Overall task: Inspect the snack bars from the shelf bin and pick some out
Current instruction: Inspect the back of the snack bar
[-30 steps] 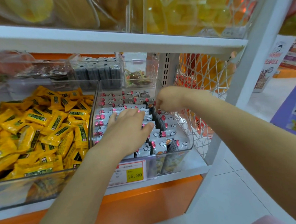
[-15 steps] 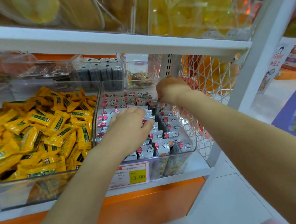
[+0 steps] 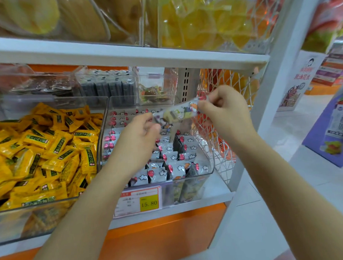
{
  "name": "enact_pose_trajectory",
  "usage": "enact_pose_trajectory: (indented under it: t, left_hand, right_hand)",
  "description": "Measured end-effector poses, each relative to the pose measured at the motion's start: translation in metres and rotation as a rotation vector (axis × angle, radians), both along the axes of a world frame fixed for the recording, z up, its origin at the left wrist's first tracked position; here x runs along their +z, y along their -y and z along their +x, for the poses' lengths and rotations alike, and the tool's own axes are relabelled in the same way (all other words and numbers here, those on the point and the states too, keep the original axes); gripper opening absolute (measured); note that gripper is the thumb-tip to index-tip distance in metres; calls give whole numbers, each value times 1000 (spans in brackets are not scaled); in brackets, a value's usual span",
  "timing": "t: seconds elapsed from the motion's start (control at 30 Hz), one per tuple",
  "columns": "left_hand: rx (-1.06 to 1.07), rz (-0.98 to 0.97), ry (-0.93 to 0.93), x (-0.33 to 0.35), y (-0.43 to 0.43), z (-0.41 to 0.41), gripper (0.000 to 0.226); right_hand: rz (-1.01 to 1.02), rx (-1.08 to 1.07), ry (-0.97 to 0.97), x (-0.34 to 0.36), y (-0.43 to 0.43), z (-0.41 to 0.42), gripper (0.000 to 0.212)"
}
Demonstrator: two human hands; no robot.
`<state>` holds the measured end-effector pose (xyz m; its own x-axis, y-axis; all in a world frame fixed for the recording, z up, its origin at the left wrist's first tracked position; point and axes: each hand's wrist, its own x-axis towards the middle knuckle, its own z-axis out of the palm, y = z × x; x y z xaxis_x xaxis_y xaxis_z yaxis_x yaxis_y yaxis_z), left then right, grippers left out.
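Observation:
One wrapped snack bar [image 3: 178, 113], pale with cartoon print, is held level above the clear shelf bin [image 3: 211, 167]. My right hand [image 3: 224, 110] pinches its right end. Its left end is pinched by my left hand [image 3: 141, 134]. Below them the bin holds several more grey-and-white snack bars [image 3: 173, 159] with red marks, standing in rows.
A clear bin of yellow wrapped sweets [image 3: 43, 150] sits to the left. A price label [image 3: 140, 201] reading 15.80 hangs on the bin front. White wire mesh [image 3: 221, 147] closes the shelf's right side. An upper shelf board [image 3: 125, 53] runs overhead.
My right hand has lifted one bar out of the bin's back right. My left hand rose off the packed bars and took hold of the bar's left end.

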<state>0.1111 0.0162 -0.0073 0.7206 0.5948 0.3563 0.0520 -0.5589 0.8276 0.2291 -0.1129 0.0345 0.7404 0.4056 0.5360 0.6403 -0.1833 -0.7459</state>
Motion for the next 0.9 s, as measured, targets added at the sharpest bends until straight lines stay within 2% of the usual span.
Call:
enact_pose_trajectory:
  t: [0.07,0.1,0.27,0.33,0.43,0.53,0.73,0.9]
  left_hand:
    - [-57,-330,83,0,2,-1,39]
    - [-65,-434,117,0,1,-3,33]
    - [-68,-734,229,4,5,-14,13]
    - [-81,-820,262,6,8,-15,12]
    - [-71,-896,301,7,11,-15,14]
    - [-39,-932,331,8,11,-16,16]
    - [-64,-785,308,5,13,-17,21]
    - [-240,-754,303,8,17,-19,24]
  right_hand:
    - [137,117,-221,-7,10,-11,26]
    - [196,164,-309,-10,13,-15,25]
    - [338,326,-552,-26,26,-23,9]
    - [385,410,-647,-30,27,-23,8]
    - [425,519,-732,-34,28,-24,12]
    - [427,521,-727,-37,29,-24,14]
    - [497,519,-766,-37,30,-22,15]
    - [583,457,-808,-36,33,-17,12]
